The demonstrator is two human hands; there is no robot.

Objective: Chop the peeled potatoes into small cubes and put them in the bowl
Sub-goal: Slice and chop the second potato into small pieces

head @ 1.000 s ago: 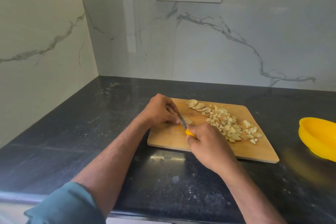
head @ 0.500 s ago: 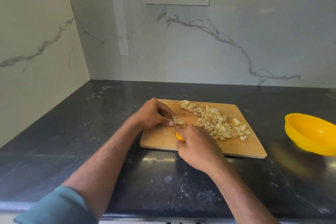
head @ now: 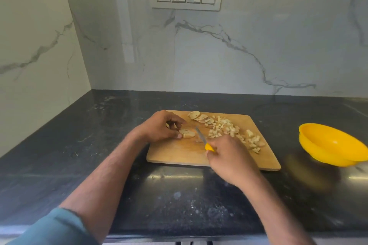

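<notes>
Lifted rightward off the pale potato slice [head: 187,133] pinned by left hand [head: 159,127], right hand [head: 229,157] grips yellow-handled knife [head: 203,140], blade lying just right of the slice at frame centre.

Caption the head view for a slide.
Left hand steadies a potato slice while right hand holds the knife; yellow bowl waits.

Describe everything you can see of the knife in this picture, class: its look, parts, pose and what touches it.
The knife is small, with a narrow grey blade that looks like metal and a yellow handle, mostly hidden inside the right hand that grips it. It lies slanted over the wooden chopping board, tip pointing up-left. Just left of it is the potato slice that the left hand holds. Whether the blade touches the board cannot be told.
</notes>
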